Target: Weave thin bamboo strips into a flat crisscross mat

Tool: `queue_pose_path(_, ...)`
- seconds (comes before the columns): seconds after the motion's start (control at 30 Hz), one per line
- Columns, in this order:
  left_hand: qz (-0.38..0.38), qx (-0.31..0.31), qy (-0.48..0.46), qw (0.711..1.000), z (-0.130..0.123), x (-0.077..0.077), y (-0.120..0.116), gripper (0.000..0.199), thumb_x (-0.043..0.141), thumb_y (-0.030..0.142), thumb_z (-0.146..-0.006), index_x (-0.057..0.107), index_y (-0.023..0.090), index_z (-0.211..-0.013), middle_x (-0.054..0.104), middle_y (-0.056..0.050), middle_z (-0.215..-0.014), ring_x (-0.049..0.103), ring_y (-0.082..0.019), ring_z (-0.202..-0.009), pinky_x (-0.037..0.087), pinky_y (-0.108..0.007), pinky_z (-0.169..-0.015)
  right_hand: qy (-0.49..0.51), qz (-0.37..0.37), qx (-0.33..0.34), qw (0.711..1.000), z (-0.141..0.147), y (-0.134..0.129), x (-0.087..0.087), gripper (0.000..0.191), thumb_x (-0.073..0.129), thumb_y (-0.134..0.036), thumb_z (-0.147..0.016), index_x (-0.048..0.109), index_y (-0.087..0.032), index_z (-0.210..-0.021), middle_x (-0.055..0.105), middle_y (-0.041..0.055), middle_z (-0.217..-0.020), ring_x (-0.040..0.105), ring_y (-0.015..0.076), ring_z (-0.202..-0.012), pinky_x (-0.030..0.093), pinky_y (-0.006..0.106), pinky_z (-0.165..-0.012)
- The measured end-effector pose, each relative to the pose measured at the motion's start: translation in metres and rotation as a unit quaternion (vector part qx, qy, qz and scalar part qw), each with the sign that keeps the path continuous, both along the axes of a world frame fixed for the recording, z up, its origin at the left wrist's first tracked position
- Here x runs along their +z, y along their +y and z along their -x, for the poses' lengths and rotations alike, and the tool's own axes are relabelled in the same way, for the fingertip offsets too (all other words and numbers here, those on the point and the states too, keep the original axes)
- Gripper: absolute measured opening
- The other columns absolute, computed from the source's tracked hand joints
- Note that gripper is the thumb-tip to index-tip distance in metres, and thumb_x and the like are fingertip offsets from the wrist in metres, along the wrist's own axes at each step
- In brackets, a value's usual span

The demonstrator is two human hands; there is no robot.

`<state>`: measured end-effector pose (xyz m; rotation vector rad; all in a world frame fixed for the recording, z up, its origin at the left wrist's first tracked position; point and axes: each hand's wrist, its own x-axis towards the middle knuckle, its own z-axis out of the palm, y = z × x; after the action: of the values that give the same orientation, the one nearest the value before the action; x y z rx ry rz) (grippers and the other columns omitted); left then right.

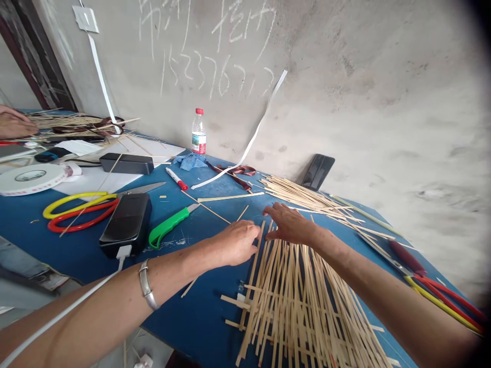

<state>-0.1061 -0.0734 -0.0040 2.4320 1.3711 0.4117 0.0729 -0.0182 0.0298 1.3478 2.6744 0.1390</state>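
A partly woven panel of thin bamboo strips lies in front of me, its long strips fanning toward me and a few crosswise strips threaded through. My left hand, wearing a silver bangle on the wrist, is closed with its fingertips at the leftmost bamboo strip. Reaching over the far ends of the strips is my right hand, thumb and forefinger apart. Its thumb is close to the strip ends; whether it touches them I cannot tell.
Loose bamboo strips lie beyond my right hand, near a phone against the wall. Leftward are a green knife, scissors, a black power bank, a marker and a bottle. Another person's hand shows far left.
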Motion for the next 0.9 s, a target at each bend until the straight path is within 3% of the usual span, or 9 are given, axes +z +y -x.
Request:
queue_pose_path(0.37,0.011,0.049,-0.086,0.995,-0.011,-0.008,0.003,0.016,0.062,0.027,-0.085,0.069,0.017,-0.095,0.071,-0.006,-0.086,0.066,-0.024,-0.088,0.048,-0.033,-0.079,0.115,-0.052,0.049,0.991,0.000,0.001,0.008,0.019,0.068,-0.014,-0.084,0.060,-0.017,-0.101,0.060,0.0072,-0.101,0.058,0.0213,-0.093,0.042,0.032,-0.077)
queue_pose_path(0.53,0.042,0.081,-0.136,0.987,-0.013,-0.008,0.008,0.007,0.061,0.020,-0.081,0.068,0.018,-0.081,0.071,-0.002,-0.078,0.066,-0.019,-0.079,0.045,-0.026,-0.066,0.148,-0.055,0.055,0.986,-0.003,0.004,0.010,0.018,0.067,-0.014,-0.083,0.061,-0.017,-0.099,0.062,0.0068,-0.100,0.059,0.0202,-0.095,0.044,0.029,-0.079)
queue_pose_path(0.63,0.060,0.080,-0.159,0.982,-0.013,-0.008,0.010,0.006,0.061,0.017,-0.079,0.065,0.018,-0.074,0.069,0.000,-0.072,0.065,-0.017,-0.073,0.043,-0.024,-0.062,0.154,-0.056,0.026,0.986,-0.006,0.005,0.005,0.023,0.064,-0.018,-0.085,0.061,-0.015,-0.108,0.065,0.0088,-0.103,0.062,0.0200,-0.092,0.046,0.029,-0.079)
queue_pose_path(0.73,0.080,0.076,-0.183,0.977,-0.013,-0.009,0.010,0.006,0.060,0.018,-0.080,0.063,0.018,-0.075,0.065,0.001,-0.065,0.064,-0.015,-0.063,0.043,-0.024,-0.058,0.148,-0.060,-0.016,0.987,-0.010,0.003,-0.001,0.029,0.058,-0.018,-0.089,0.059,-0.013,-0.117,0.069,0.0112,-0.105,0.065,0.0206,-0.086,0.048,0.031,-0.078)
queue_pose_path(0.9,0.124,0.056,-0.227,0.964,-0.015,-0.013,0.009,0.004,0.057,0.019,-0.083,0.059,0.018,-0.080,0.062,0.004,-0.060,0.061,-0.012,-0.049,0.045,-0.022,-0.052,0.115,-0.055,-0.033,0.991,-0.018,-0.006,-0.002,0.023,0.061,-0.019,-0.088,0.064,-0.015,-0.110,0.070,0.0096,-0.106,0.065,0.0243,-0.097,0.048,0.033,-0.082)
